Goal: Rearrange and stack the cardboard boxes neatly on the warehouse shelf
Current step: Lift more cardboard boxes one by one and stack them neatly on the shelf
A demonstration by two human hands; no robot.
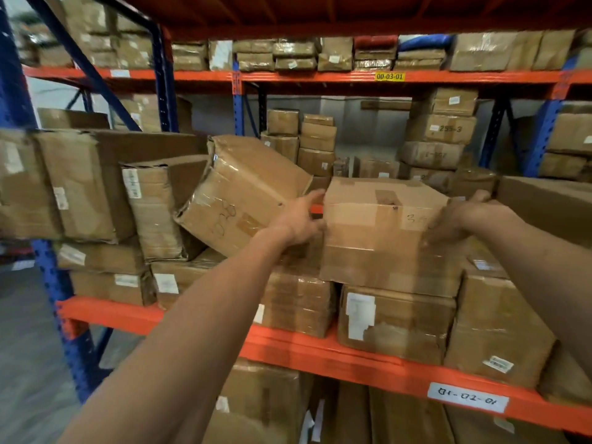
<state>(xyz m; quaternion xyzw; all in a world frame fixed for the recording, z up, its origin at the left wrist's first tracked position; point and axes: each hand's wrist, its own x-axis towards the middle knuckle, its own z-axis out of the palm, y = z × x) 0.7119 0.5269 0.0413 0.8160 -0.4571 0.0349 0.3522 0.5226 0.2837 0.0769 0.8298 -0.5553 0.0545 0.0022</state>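
A taped cardboard box [381,232] with handwriting on its front sits on top of a labelled box [394,322] on the orange shelf [320,350]. My left hand [298,219] presses its left side and my right hand [464,216] grips its right side. Just left of it a crumpled box [240,190] leans tilted against an upright box [157,206]. More boxes lie stacked beneath and around them.
Large boxes [80,184] fill the shelf's left end beside the blue upright [57,283]. Another big box [544,203] sits at the right. Stacks stand on the rack behind [439,129] and on the upper shelf [320,54]. Cartons fill the level below [352,415].
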